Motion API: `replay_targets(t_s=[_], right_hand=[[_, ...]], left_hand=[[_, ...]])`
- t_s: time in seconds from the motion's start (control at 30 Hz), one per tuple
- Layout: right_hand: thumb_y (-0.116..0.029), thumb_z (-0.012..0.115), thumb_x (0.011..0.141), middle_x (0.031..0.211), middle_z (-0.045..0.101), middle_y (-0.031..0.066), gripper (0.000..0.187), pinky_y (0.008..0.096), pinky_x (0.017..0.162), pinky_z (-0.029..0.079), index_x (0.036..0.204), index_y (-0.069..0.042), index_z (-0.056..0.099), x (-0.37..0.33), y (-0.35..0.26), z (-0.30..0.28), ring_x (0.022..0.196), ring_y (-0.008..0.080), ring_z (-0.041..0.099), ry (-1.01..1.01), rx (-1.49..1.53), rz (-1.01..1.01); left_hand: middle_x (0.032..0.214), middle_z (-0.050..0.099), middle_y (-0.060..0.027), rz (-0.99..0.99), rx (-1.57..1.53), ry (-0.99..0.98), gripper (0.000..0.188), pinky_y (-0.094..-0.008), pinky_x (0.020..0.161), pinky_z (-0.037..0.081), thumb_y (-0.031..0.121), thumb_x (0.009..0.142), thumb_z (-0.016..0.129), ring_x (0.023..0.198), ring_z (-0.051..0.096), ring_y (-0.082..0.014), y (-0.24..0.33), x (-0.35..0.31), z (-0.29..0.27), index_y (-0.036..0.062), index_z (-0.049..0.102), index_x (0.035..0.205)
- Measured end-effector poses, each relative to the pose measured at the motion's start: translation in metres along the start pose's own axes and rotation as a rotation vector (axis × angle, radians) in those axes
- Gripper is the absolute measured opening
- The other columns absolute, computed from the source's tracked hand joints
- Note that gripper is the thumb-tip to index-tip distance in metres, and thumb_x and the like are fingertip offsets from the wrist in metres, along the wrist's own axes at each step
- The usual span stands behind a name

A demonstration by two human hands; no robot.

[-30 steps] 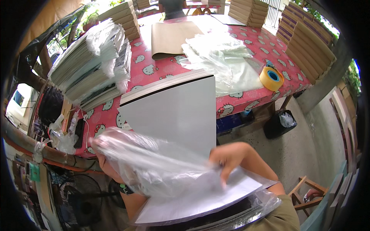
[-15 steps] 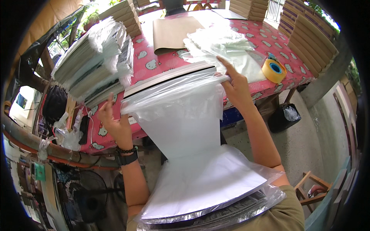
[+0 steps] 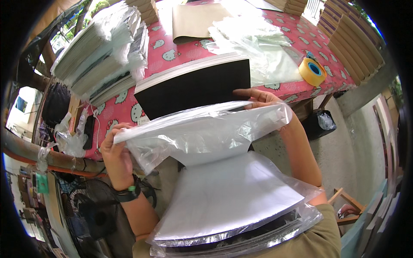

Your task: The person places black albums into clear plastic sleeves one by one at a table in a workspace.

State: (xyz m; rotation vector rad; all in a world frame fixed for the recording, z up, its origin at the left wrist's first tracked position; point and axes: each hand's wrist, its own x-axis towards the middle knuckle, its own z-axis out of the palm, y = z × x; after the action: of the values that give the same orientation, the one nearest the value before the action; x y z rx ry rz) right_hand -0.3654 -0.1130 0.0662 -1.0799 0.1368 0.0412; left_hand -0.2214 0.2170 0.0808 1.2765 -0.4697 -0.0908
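Observation:
My left hand (image 3: 117, 157) is closed on the left corner of a clear plastic sleeve (image 3: 193, 136), pinching it between thumb and fingers. At the sleeve's right end my right hand (image 3: 267, 102) grips the upper edge, its index finger stretched left and plastic draped over the palm. The sleeve spans between both hands, above a pile of plastic-wrapped white sheets (image 3: 232, 198) against my body. Just beyond it, a thick stack of sheets with a black front face (image 3: 193, 88) leans at the table's near edge. The sleeve hides its lower edge.
On the pink patterned table (image 3: 170, 54) are wrapped stacks (image 3: 94, 51) at left, brown paper (image 3: 195, 19), loose clear plastic (image 3: 254, 41) and a yellow tape roll (image 3: 312, 72). A black bin (image 3: 319, 124) stands below right; a fan (image 3: 92, 210) is lower left.
The plastic sleeve has come down toward me from the stack, exposing its black face. My left hand, earlier apart from the plastic, has closed on its corner. The view has tilted slightly downward.

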Motion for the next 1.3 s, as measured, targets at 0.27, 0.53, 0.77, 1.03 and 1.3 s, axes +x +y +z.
replay_targets(t_s=[0.27,0.53,0.77,1.03,1.3], right_hand=[[-0.01,0.06,0.074,0.076,0.058,0.0042,0.029,0.0183,0.043,0.04,0.101,-0.002,0.052,-0.035,0.075,-0.05,0.054,0.0069,0.052,0.269,-0.001,-0.026],[-0.022,0.054,0.083,0.074,0.06,0.0063,0.019,0.0265,0.056,0.043,0.098,-0.009,0.052,-0.04,0.252,-0.134,0.067,0.0111,0.055,0.71,-0.657,0.101],[-0.019,0.049,0.083,0.068,0.058,0.0119,0.015,0.0362,0.057,0.042,0.089,-0.006,0.054,-0.013,0.245,-0.115,0.062,0.0295,0.056,1.0,-1.125,-0.126],[-0.017,0.051,0.084,0.066,0.053,0.0064,0.017,0.0265,0.056,0.038,0.081,-0.001,0.057,0.005,0.063,-0.093,0.062,0.0125,0.046,0.995,-0.888,-0.656],[-0.041,0.054,0.077,0.123,0.043,0.0072,0.044,0.0524,0.09,0.027,0.112,-0.014,0.054,0.086,0.012,-0.126,0.115,0.027,0.03,1.037,-1.524,0.001]], left_hand=[[0.101,0.057,-0.0084,-0.667,0.16,-0.061,0.021,-0.0311,0.084,0.039,0.015,0.078,0.048,0.093,0.052,-0.0174,-0.07,-0.032,-0.046,0.0038,0.059,0.093],[0.083,0.057,-0.0155,-0.567,0.856,-0.139,0.029,-0.0392,0.071,0.039,0.024,0.083,0.044,0.077,0.051,-0.0299,-0.234,-0.117,-0.052,-0.0019,0.058,0.08],[0.068,0.055,-0.0197,-0.356,0.994,-0.153,0.036,-0.0381,0.061,0.037,0.027,0.082,0.046,0.064,0.05,-0.0314,-0.266,-0.109,-0.05,-0.0043,0.056,0.068],[0.078,0.058,-0.0094,-0.451,0.427,-0.522,0.028,-0.0294,0.073,0.039,0.024,0.083,0.053,0.075,0.054,-0.0178,-0.209,-0.116,-0.069,-0.0022,0.058,0.076],[0.075,0.057,-0.0153,-0.557,0.771,-0.145,0.038,-0.0364,0.064,0.041,0.036,0.082,0.05,0.069,0.055,-0.0254,-0.286,-0.133,-0.083,-0.001,0.057,0.077]])
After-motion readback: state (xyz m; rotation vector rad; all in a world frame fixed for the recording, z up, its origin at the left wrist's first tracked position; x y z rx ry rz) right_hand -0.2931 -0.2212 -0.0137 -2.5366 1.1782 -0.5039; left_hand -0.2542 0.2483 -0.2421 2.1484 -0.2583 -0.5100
